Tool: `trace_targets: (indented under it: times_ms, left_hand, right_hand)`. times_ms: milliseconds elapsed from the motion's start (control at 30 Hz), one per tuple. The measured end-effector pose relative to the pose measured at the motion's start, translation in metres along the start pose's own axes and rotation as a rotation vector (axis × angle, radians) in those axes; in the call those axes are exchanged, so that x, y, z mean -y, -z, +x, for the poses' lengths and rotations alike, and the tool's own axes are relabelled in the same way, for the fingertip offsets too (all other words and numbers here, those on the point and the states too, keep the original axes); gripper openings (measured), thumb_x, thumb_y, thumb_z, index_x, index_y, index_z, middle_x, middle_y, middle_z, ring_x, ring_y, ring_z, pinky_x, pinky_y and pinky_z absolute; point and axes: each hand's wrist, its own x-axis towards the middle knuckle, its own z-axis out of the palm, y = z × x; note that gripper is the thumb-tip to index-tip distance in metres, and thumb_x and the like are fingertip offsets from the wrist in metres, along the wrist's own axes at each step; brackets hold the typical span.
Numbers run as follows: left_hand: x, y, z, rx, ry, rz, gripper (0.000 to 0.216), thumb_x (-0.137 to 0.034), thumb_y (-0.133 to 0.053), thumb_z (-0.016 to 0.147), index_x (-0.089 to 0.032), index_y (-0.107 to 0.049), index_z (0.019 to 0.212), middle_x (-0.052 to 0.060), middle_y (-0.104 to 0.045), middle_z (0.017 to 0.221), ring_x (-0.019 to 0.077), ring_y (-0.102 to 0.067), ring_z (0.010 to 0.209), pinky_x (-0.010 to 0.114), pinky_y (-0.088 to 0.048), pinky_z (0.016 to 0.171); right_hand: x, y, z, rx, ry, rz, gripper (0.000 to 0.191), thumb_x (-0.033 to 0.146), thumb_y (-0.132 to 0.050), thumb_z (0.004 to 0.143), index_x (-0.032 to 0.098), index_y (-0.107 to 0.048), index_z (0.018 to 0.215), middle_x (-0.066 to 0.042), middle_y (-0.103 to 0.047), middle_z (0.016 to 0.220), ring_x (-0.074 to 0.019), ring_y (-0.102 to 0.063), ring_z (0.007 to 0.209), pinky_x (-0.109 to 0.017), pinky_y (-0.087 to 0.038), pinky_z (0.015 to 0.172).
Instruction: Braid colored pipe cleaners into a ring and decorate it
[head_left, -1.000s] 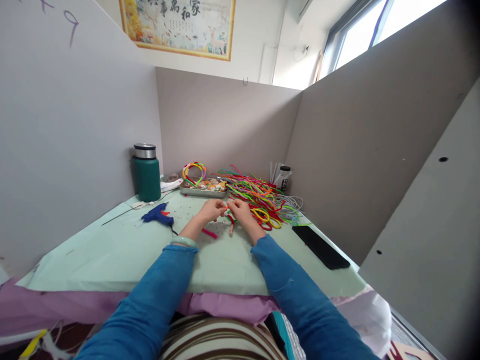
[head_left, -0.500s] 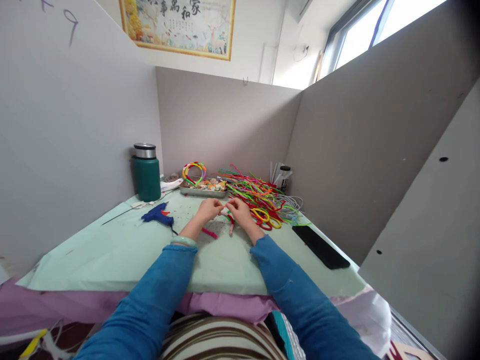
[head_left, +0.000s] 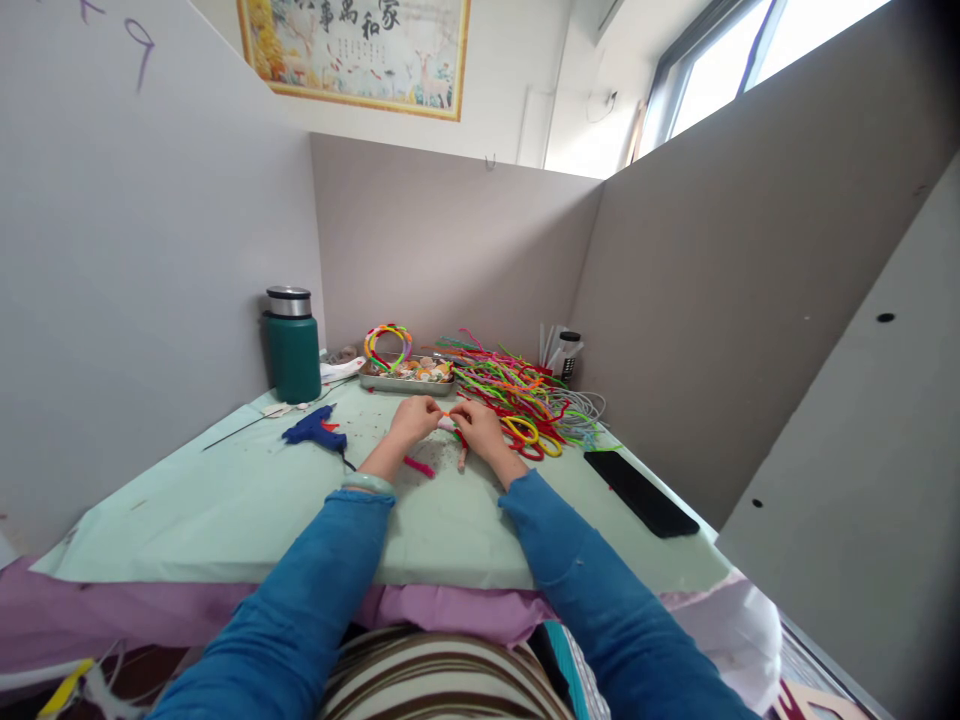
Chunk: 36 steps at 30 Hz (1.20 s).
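My left hand [head_left: 415, 417] and my right hand [head_left: 478, 424] meet over the middle of the table, fingertips pinched. A short stretch of orange pipe cleaner [head_left: 446, 414] shows between them, one end in each pinch; the fingers hide the rest. Just below lies a small pink and white piece [head_left: 447, 425], partly covered by my right hand. Close under my hands, a magenta pipe cleaner piece [head_left: 419, 467] and a pale brownish stub [head_left: 462, 459] rest on the cloth. Left of my left hand lies a blue hot glue gun [head_left: 316, 429].
Behind my hands stand a metal tray [head_left: 409, 386] of small pieces and a multicoloured ring [head_left: 388, 345]. Many pipe cleaners [head_left: 510, 380] heap at right, near yellow- and red-handled scissors [head_left: 534, 437]. A black phone [head_left: 641, 493] lies right; a green bottle [head_left: 293, 345] stands left.
My fingertips have drawn slightly apart, and more of the orange pipe cleaner shows between them. Everything else on the table stays put.
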Motion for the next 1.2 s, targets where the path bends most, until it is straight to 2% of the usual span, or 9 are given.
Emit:
trace_targets:
  times_ms: [333,467,600,767,900,1033,1200]
  left_hand:
    - [-0.001,0.0,-0.001,-0.013,-0.048,0.052,0.021,-0.023,-0.053,0.073,-0.017,-0.072,0.078,0.006,-0.071,0.077,0.0153,-0.06,0.071,0.023,-0.04,0.064]
    - [-0.003,0.0,-0.002,-0.009,-0.044,0.037,0.02,-0.023,-0.053,0.072,-0.017,-0.071,0.077,0.006,-0.071,0.076,0.0152,-0.06,0.07,0.023,-0.039,0.062]
    - [-0.005,0.002,-0.003,0.015,-0.039,-0.026,0.018,-0.023,-0.054,0.072,-0.016,-0.07,0.076,0.005,-0.069,0.072,0.014,-0.059,0.065,0.022,-0.04,0.059]
    - [-0.012,0.006,-0.008,0.138,0.033,-0.232,0.015,-0.023,-0.053,0.075,-0.014,-0.065,0.076,0.002,-0.063,0.062,0.0094,-0.051,0.049,0.02,-0.038,0.047]
    - [-0.015,0.005,-0.011,0.219,0.058,-0.431,0.013,-0.024,-0.053,0.078,-0.014,-0.059,0.075,-0.001,-0.059,0.059,0.0063,-0.045,0.043,0.018,-0.037,0.043]
    - [-0.016,0.005,-0.012,0.229,0.063,-0.495,0.013,-0.026,-0.054,0.079,-0.014,-0.056,0.074,-0.003,-0.057,0.057,0.0047,-0.041,0.04,0.018,-0.035,0.042]
    - [-0.015,0.009,-0.011,0.209,0.08,-0.402,0.012,-0.023,-0.052,0.079,-0.014,-0.057,0.074,-0.001,-0.058,0.058,0.0055,-0.044,0.041,0.018,-0.036,0.042]
  right_hand:
    - [0.01,0.005,-0.005,0.065,0.052,-0.172,0.014,0.019,-0.05,0.082,0.019,-0.063,0.08,-0.003,-0.064,0.081,-0.0153,-0.053,0.075,-0.025,-0.035,0.064]
    - [0.012,0.004,-0.006,0.066,0.052,-0.161,0.013,0.021,-0.049,0.081,0.02,-0.062,0.077,-0.003,-0.062,0.078,-0.0153,-0.052,0.072,-0.025,-0.034,0.063]
    - [0.012,0.001,-0.005,0.048,-0.041,-0.093,0.01,0.021,-0.052,0.077,0.02,-0.061,0.073,-0.002,-0.062,0.072,-0.015,-0.051,0.066,-0.025,-0.033,0.06]
    - [0.006,-0.005,0.0,-0.035,-0.189,0.053,0.009,0.022,-0.052,0.071,0.019,-0.06,0.07,0.0,-0.06,0.066,-0.0138,-0.051,0.061,-0.024,-0.036,0.058]
    - [0.006,-0.008,0.001,-0.077,-0.327,0.331,0.012,0.027,-0.05,0.069,0.018,-0.057,0.069,0.002,-0.056,0.061,-0.0126,-0.048,0.056,-0.023,-0.036,0.052]
    - [0.009,-0.008,0.001,-0.026,-0.422,0.584,0.017,0.032,-0.047,0.072,0.018,-0.057,0.073,0.005,-0.045,0.05,-0.0112,-0.039,0.046,-0.023,-0.034,0.045]
    - [0.005,-0.007,0.002,-0.045,-0.313,0.382,0.017,0.031,-0.053,0.073,0.017,-0.061,0.074,0.001,-0.059,0.063,-0.0133,-0.05,0.058,-0.025,-0.041,0.056]
